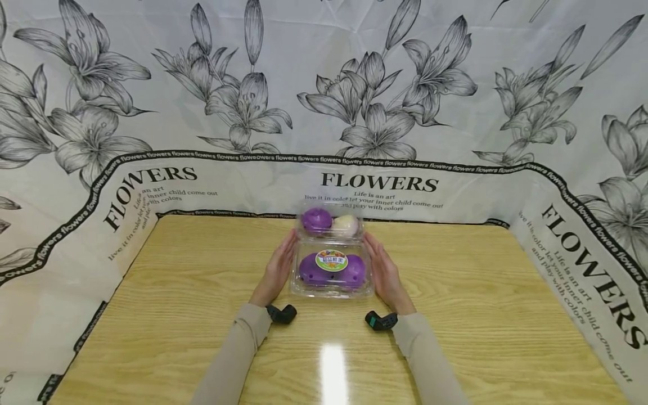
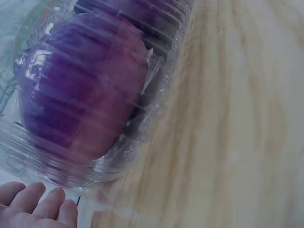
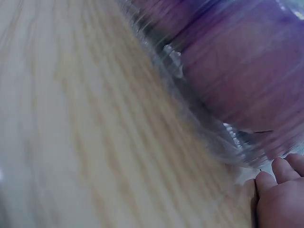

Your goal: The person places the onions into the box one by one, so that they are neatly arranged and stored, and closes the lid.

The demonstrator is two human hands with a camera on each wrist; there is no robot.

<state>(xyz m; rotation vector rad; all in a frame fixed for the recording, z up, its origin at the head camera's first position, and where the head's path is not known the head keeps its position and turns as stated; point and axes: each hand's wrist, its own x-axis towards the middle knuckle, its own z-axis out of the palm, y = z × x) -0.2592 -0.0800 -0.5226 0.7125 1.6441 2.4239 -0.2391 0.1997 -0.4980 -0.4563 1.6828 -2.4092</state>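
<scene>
A clear plastic fruit box [image 1: 331,289] stands on the wooden table between my two hands. An oval, colourful label [image 1: 331,260] sits on its front part, over glossy purple round pieces [image 1: 311,273]. Behind a ridge across the box, one purple piece [image 1: 316,220] lies beside a cream-coloured one [image 1: 346,225]. My left hand [image 1: 277,269] lies along the box's left side with its fingers straight and pointing away. On the right side my right hand [image 1: 388,275] mirrors it, fingers straight. Both wrist views show fingertips right by the ribbed plastic wall.
The light wooden table [image 1: 455,292] ends at a white fabric backdrop [image 1: 243,191] with flower drawings, close behind the box. The same fabric rises on the left and right. A black device [image 1: 281,314] is worn at the left wrist, another [image 1: 381,320] at the right.
</scene>
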